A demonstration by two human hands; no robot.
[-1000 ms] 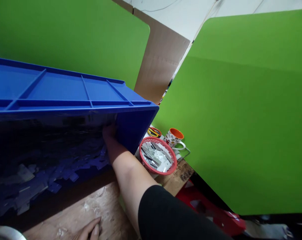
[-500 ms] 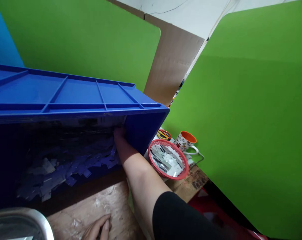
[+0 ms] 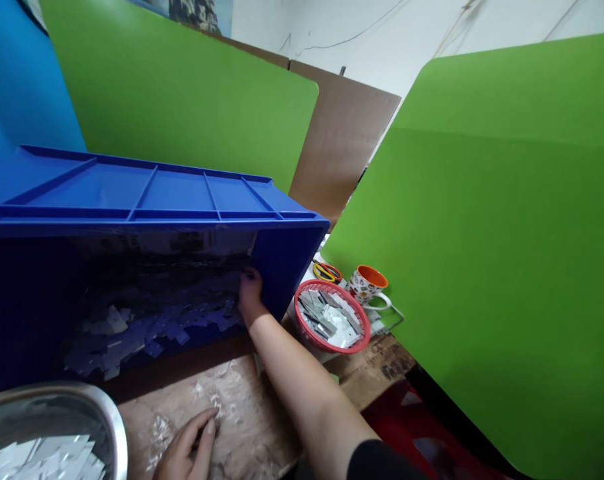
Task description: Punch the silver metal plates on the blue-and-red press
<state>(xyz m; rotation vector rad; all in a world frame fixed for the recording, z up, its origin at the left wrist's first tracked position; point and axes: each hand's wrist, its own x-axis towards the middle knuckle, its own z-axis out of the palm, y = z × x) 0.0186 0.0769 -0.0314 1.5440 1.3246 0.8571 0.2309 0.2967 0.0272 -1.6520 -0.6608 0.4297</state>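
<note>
My right hand (image 3: 252,293) is inside a blue plastic crate (image 3: 192,193) lying on its side, near the crate's right wall. Its fingers look curled in the shadow; what they hold, if anything, is hidden. Small flat pale pieces (image 3: 152,333) lie heaped across the crate's lower inside. At the bottom of the view my left hand (image 3: 187,447) rests over the table, thumb and forefinger drawn close together. I cannot make out anything between them. Left of that hand is a metal bowl (image 3: 119,433) holding many flat whitish pieces (image 3: 47,459).
A red basket (image 3: 366,333) of grey and white strips stands right of my forearm. Behind it are a patterned mug (image 3: 362,288) and yellow-and-orange scissors (image 3: 326,271). Green panels (image 3: 482,233) rise behind and to the right. Crinkled clear film covers the wooden table (image 3: 237,427).
The view has shifted, bringing more of the metal bowl and its pieces into sight. My right hand has drawn slightly toward the crate's opening and shows more clearly. The left hand stays near the table.
</note>
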